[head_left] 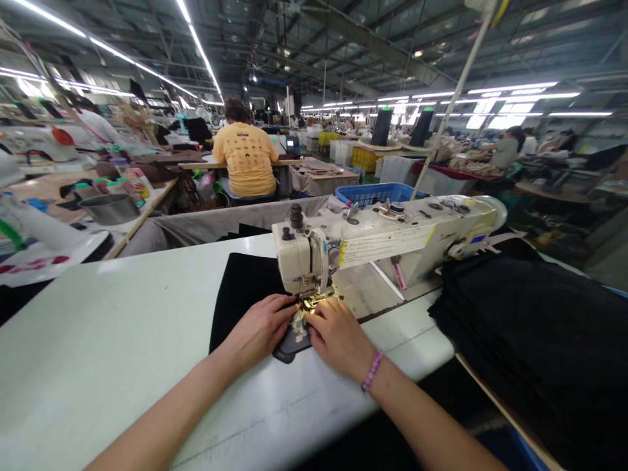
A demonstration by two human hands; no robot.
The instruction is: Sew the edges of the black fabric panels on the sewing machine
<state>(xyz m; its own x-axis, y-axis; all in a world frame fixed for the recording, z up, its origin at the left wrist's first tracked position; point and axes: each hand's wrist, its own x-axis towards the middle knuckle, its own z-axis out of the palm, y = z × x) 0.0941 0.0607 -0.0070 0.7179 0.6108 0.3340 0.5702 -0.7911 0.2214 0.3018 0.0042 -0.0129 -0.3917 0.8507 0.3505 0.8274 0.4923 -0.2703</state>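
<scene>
A white industrial sewing machine (363, 245) stands on the pale table in front of me. Flat to the left of its needle area, and partly behind its head, lies a black fabric piece (240, 281). My left hand (259, 326) is on the near right part of that fabric, fingers closed together with their tips by the presser foot. From the other side, my right hand (341, 337), with a pink beaded bracelet (373, 371) on the wrist, pinches with bent fingers close to the needle. Whatever is between those fingertips is hidden. A small lamp lights the spot.
Black fabric pieces (530, 327) are stacked to the right of the machine. Pink-handled snips (399, 273) and a white pen-like stick (387, 281) lie under the machine's arm. Behind it is a blue basket (375, 191). A person in yellow (245, 157) sits ahead, facing away.
</scene>
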